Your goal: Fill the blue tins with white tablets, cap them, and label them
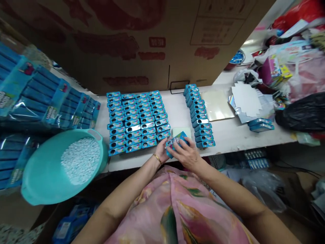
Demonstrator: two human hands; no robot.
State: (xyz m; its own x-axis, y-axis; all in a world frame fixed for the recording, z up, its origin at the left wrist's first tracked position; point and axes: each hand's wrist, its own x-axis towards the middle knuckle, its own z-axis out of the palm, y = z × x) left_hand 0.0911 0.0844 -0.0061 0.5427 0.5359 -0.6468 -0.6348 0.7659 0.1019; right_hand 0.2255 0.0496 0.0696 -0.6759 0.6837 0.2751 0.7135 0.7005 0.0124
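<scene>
Blue, printed and slim, the box (181, 135) sits between two hands just over the near edge of the table; its long axis runs from eight o'clock to two, the broad printed face turned up; the left hand (161, 148) is closed round its eight-o'clock end, fingertips hidden underneath; the right hand (189, 154) spreads bent fingers over the face, and whether it pinches or only presses I cannot tell; a pale pad (187, 130) peeks out just beyond; now the white table (177, 112), with four columns of blue boxes (133, 135) at ten to eleven o'clock and a single column (200, 116) at one; a huge cardboard carton (127, 67) walls off twelve; over at nine, a turquoise basin (43, 179) holds small pale pieces (81, 159); round at three, a black plastic bag (302, 112) slumps beside the clutter.
</scene>
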